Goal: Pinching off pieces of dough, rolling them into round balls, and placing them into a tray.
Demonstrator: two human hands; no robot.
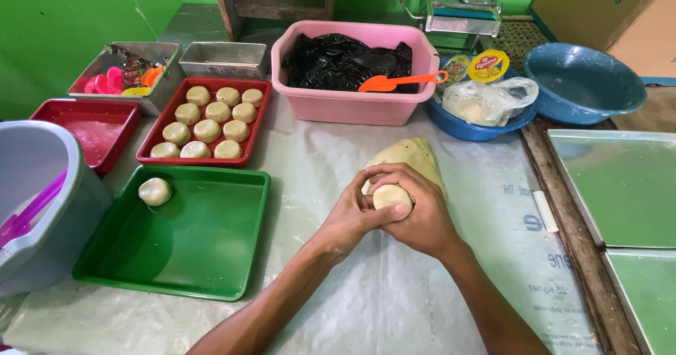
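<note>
We see pale cream dough ball (391,197), same cream on dough lump (408,155) & one ball (155,191) in green tray (211,256). Red tray (243,159) w/ cream rounds, pink tub (352,105) w/ black plastic, orange scoop (401,82), blue bowl (584,80), green wall (70,17).

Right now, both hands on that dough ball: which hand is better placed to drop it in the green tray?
Probably left. The left hand is on the side toward the green tray, which lies to the person's left with one dough piece in it. The right hand cups the dough ball and would have to cross over.
</note>
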